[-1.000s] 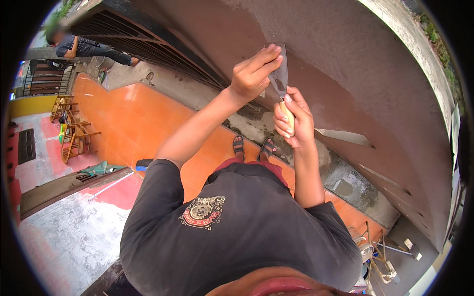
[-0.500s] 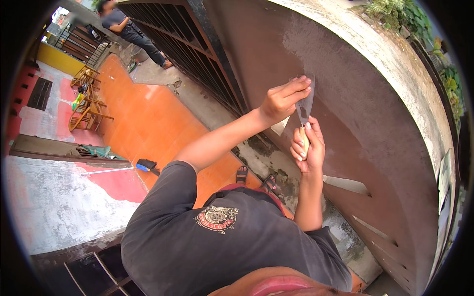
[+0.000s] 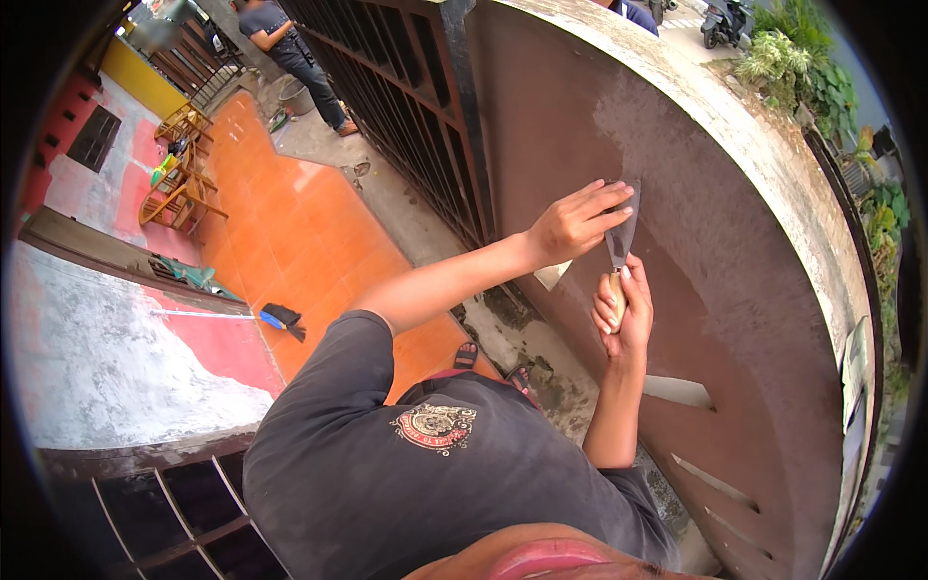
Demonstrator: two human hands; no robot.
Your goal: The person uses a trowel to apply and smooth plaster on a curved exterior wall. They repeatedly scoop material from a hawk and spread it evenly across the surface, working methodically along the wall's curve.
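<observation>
A putty knife (image 3: 624,232) with a broad metal blade and a light wooden handle stands upright against the brown wall (image 3: 667,290). Its handle is wrapped by the fingers of my right hand (image 3: 630,311). My left hand (image 3: 578,224) reaches across from the left, fingers stretched out together and their tips at the upper part of the blade. The left thumb is hidden. Around the blade's top edge, the wall has a greyer, rougher patch.
Left of the wall stands a dark metal gate (image 3: 406,106), with a person (image 3: 290,58) beyond it. Orange tiles (image 3: 300,232) cover the floor. A broom (image 3: 275,319), wooden chairs (image 3: 184,198) and a bucket (image 3: 297,97) are on the left. Slots (image 3: 677,391) pierce the lower wall.
The view has shifted, so both hands and the putty knife appear slightly lower and further right. Both hands keep nearly the same hold. More of the street shows beyond the wall.
</observation>
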